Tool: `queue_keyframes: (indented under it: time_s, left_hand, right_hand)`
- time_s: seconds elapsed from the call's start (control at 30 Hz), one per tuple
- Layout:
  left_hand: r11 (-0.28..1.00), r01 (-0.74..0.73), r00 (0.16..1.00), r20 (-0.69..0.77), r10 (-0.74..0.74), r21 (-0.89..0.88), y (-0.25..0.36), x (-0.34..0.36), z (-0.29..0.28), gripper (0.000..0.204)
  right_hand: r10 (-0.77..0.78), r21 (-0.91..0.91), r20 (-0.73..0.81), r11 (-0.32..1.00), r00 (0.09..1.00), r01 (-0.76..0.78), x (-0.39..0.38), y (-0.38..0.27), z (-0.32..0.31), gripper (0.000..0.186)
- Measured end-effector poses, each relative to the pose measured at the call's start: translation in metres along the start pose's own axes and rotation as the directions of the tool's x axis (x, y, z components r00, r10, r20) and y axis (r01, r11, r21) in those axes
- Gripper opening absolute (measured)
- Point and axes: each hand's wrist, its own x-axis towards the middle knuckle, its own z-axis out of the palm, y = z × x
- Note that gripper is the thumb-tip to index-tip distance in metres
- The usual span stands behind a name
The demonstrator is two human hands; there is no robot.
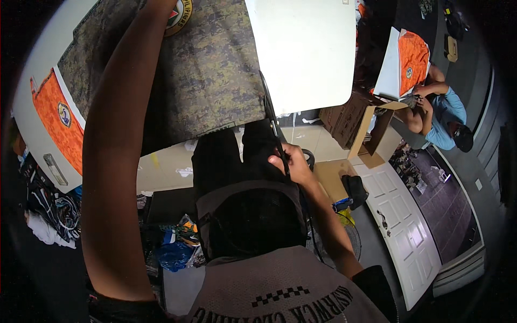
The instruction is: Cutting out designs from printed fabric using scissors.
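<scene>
My left forearm (121, 134) reaches up across a camouflage cloth (210, 75) to the top edge, where the hand is cut off from view. Beside that wrist, a round emblem (180, 16) shows on the cloth. The cloth lies on a white table (307, 54) and hangs over its near edge. My right hand (293, 161) is closed around the handle of long, dark scissors (275, 126), just off the table's near edge. Their blades point away from me, at the cloth's right edge; whether they touch it I cannot tell.
Orange cloth (59, 118) with an emblem lies at the table's left. At the right, a seated person (449, 110) in light blue handles something by another orange piece (413, 62). Cardboard boxes (344, 121), a fan (344, 239) and a white door (398, 226) stand right of me.
</scene>
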Motion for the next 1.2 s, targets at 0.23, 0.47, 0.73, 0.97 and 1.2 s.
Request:
queue_keyframes:
  time_s: [0.23, 0.47, 0.73, 0.97, 1.2]
  left_hand:
    - [0.999, -0.013, 0.999, -0.030, 0.015, 0.044, -0.007, 0.000, 0.006, 0.060]
    - [0.999, 0.003, 1.000, -0.001, -0.003, 0.038, -0.004, 0.002, 0.004, 0.061]
    - [0.998, 0.008, 1.000, 0.010, -0.009, 0.055, -0.004, 0.002, 0.004, 0.061]
    - [0.999, 0.023, 1.000, 0.014, -0.024, 0.045, 0.001, 0.002, 0.000, 0.061]
    - [0.998, 0.014, 1.000, 0.022, -0.016, 0.066, 0.000, 0.001, -0.001, 0.060]
  right_hand:
    - [-0.006, 0.033, -0.010, 0.999, 1.000, 0.006, 0.002, -0.004, 0.004, 0.038]
    - [-0.025, 0.023, -0.007, 0.999, 1.000, 0.025, 0.005, 0.000, 0.004, 0.039]
    - [-0.060, 0.041, -0.010, 0.997, 0.998, 0.060, 0.006, 0.005, 0.004, 0.041]
    - [-0.073, 0.036, -0.020, 0.997, 0.997, 0.074, 0.010, 0.003, 0.002, 0.041]
    - [-0.055, 0.057, -0.013, 0.997, 0.998, 0.056, 0.010, -0.004, 0.002, 0.041]
